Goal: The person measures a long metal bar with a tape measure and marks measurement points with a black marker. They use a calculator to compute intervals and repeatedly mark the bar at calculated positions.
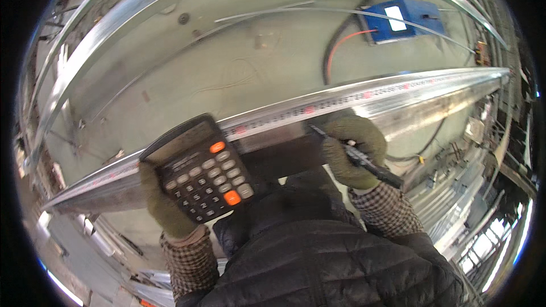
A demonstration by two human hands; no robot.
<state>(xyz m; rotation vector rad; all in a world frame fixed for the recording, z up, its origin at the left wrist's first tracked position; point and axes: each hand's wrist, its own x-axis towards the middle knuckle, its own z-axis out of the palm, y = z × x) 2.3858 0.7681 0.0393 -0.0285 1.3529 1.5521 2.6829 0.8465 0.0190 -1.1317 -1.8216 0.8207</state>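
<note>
My left hand, in a dark green glove, grips a black desk calculator by its left side. The calculator has grey keys, two orange ones and a dark display, and is tilted in front of the metal bar. In my right hand, gloved alike, is a black marker pen, its tip pointing up and left toward the bar. A measuring tape with black and red markings runs along the long shiny metal profile. The calculator hides part of the tape and profile.
Beyond the profile, a blue box with a white label and a red cable sits on the greenish surface. Long metal strips curve across the far side. Several metal lengths lie stacked at the lower right.
</note>
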